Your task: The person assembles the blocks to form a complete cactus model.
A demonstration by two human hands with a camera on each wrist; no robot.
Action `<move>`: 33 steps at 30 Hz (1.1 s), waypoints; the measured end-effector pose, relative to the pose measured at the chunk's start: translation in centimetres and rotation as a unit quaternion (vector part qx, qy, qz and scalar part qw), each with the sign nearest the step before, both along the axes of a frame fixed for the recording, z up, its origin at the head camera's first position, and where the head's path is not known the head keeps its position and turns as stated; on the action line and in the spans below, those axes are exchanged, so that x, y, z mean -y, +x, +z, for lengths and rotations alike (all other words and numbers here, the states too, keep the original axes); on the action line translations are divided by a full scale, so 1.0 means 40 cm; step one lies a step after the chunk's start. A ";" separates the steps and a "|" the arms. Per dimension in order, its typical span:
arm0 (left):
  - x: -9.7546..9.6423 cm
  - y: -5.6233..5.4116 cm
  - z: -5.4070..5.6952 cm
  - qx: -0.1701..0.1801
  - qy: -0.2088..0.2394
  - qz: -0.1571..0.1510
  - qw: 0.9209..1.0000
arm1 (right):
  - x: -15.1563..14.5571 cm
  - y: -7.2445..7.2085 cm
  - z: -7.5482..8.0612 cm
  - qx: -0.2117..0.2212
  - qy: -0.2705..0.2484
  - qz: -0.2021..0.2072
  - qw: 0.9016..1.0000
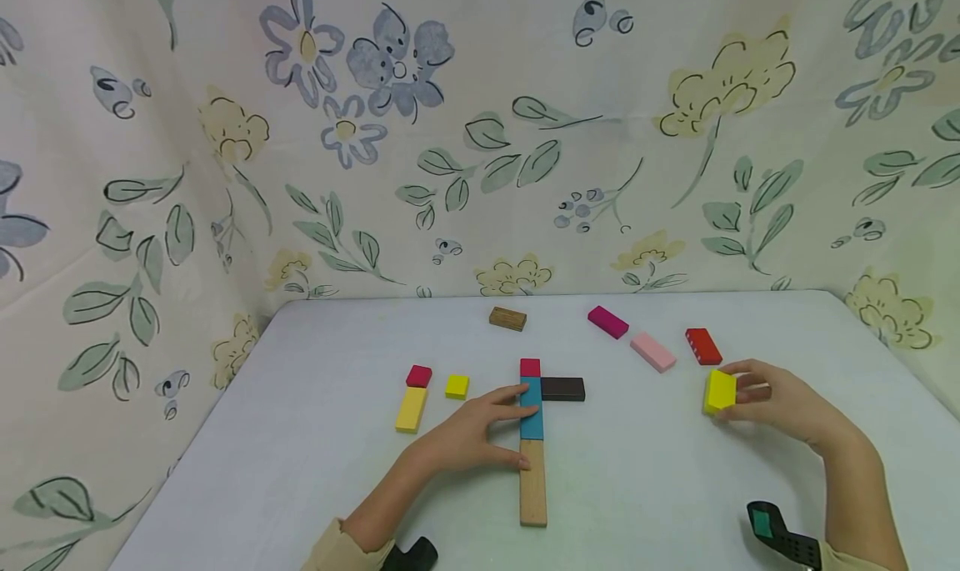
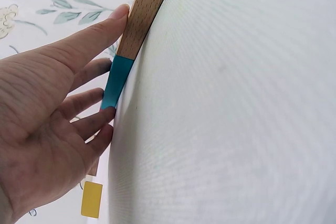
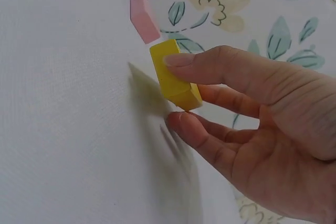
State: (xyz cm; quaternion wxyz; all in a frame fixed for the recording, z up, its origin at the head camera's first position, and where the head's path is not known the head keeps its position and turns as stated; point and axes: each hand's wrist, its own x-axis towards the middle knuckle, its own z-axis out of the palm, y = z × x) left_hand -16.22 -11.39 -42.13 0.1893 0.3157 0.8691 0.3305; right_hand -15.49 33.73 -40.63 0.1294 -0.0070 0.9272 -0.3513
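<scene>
My right hand (image 1: pixel 780 404) pinches a yellow block (image 1: pixel 720 392) between thumb and fingers; in the right wrist view the yellow block (image 3: pixel 170 72) is tilted, its shadow on the table. My left hand (image 1: pixel 468 433) rests on a line of blocks with fairly straight fingers. Its fingertips touch the blue block (image 1: pixel 532 425), and the thumb touches the long wooden block (image 1: pixel 533 496). A small red block (image 1: pixel 530 368) tops this line. A dark brown block (image 1: pixel 563 389) lies against the blue block's right side. In the left wrist view, the left hand (image 2: pixel 58 108) lies alongside the blue block (image 2: pixel 118 77).
Left of the line lie a red block (image 1: pixel 419 377) touching a yellow block (image 1: pixel 410 410), and a small yellow cube (image 1: pixel 457 387). Farther back are a brown block (image 1: pixel 507 319), magenta block (image 1: pixel 608 322), pink block (image 1: pixel 653 352) and red block (image 1: pixel 703 347). A flowered cloth (image 1: pixel 465 246) hangs behind the white table (image 1: pixel 315 488).
</scene>
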 end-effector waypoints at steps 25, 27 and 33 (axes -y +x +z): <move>0.002 -0.003 -0.003 -0.001 -0.005 -0.001 1.000 | 0.054 -0.006 0.029 -0.079 -0.029 -0.029 0.996; 0.003 -0.003 -0.003 0.000 -0.004 -0.002 1.000 | 0.067 -0.008 0.032 -0.087 -0.037 -0.030 0.995; 0.000 -0.002 0.001 0.005 -0.009 0.003 1.000 | 0.103 -0.013 0.038 -0.103 -0.058 -0.027 0.993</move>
